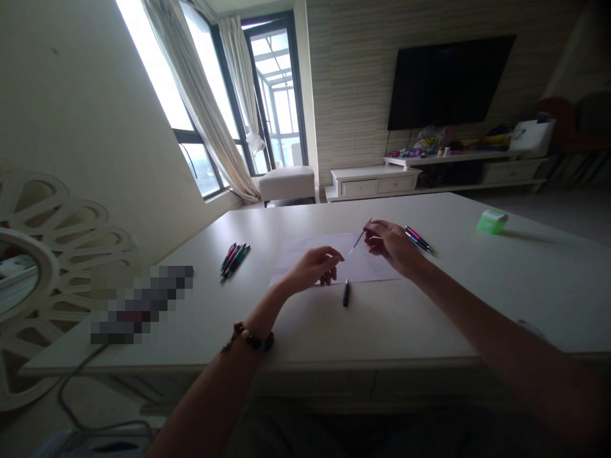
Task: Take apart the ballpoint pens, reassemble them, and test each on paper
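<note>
White paper (305, 247) lies beneath both hands. Right hand (391, 246) pinches a slim pen (359, 238) above it; left hand (312, 267) curls loosely, holding nothing visible

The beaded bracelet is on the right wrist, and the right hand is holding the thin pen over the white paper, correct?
Not quite: the beaded bracelet is on the left wrist, not the right, as the head view shows. The rest stands: the right hand is holding the thin pen over the white paper.

Bare forearms (506, 343); dark beaded bracelet (248, 337) behind left hand (312, 267).
</note>
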The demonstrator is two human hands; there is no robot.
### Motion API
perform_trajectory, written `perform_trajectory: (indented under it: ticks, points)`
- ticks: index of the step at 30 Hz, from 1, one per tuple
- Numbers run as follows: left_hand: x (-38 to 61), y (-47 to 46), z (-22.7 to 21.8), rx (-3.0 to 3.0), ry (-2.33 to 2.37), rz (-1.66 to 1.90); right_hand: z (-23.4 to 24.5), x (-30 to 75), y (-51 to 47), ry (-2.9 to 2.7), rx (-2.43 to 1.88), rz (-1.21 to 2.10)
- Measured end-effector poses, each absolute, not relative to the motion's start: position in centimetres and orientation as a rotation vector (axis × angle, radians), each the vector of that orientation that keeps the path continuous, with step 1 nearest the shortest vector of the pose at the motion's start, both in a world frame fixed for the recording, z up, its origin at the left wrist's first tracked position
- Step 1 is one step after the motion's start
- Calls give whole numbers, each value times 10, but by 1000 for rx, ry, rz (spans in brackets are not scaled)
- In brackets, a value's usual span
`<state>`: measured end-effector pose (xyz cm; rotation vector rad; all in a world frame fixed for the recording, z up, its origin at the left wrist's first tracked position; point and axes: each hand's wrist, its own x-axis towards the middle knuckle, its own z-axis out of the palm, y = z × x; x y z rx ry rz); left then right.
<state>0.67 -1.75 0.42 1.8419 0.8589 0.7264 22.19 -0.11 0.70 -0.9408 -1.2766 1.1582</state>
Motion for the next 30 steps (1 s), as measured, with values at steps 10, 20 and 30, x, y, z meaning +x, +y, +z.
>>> perform_trajectory:
  ticks: [10, 20, 30]
  points:
    - [7, -16, 7, 1840, 1003, 888, 10, 222, -16, -1977, -1408, 1404]
    - [4, -11, -1, 1865, 1178, 748, -3, 228, 2, -1869, -1429, 1035]
    - [-1, -7, -1, 2163, 1460, 844, -11, 226, 7, -1717, -1392, 933]
